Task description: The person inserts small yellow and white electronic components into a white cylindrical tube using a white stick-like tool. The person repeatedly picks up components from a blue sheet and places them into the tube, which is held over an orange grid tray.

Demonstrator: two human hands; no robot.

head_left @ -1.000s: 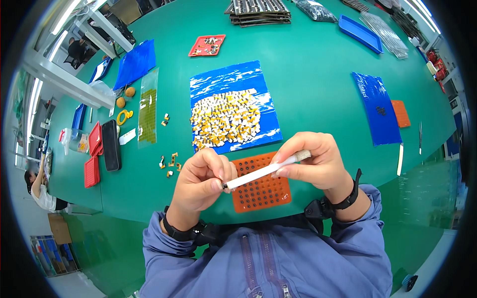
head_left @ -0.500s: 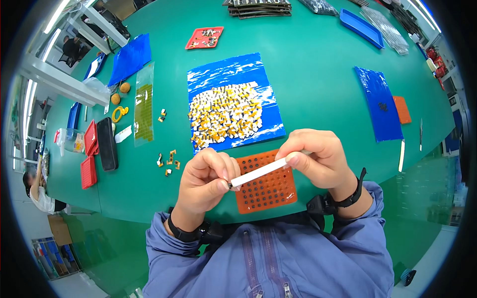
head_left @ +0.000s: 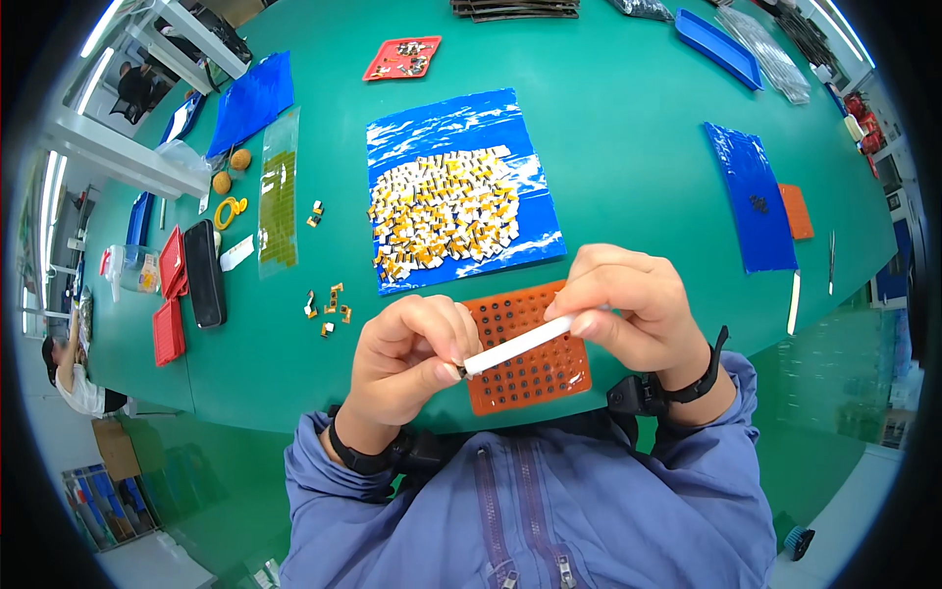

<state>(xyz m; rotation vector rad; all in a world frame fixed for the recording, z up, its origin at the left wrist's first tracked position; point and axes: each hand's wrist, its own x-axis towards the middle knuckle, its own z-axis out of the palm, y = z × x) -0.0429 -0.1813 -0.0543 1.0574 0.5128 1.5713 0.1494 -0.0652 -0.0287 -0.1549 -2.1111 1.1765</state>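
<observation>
My right hand point(head_left: 638, 312) pinches a slim white stick point(head_left: 523, 344) near its right end, between thumb and fingers. The stick slants down to the left, where my left hand point(head_left: 404, 355) is closed on a small dark part point(head_left: 462, 372) at its tip; finger and thumb mostly hide that part. Under the stick lies an orange tray point(head_left: 580, 369) with rows of holes, many filled with small black round pieces. Beyond my hands, a blue sheet point(head_left: 538, 228) carries a pile of small white and yellow-orange pieces point(head_left: 446, 211).
Several loose small pieces point(head_left: 331, 303) lie left of the blue sheet. A red tray point(head_left: 400, 59) with small parts stands farther back. At the left are a black case point(head_left: 205, 273), red trays point(head_left: 169, 334) and yellow scissors point(head_left: 229, 213). Tweezers point(head_left: 832, 263) lie right of another blue sheet point(head_left: 751, 201).
The view has shifted slightly, so the table's things sit a little higher in the picture. Both hands keep the same grip and nearly the same pose.
</observation>
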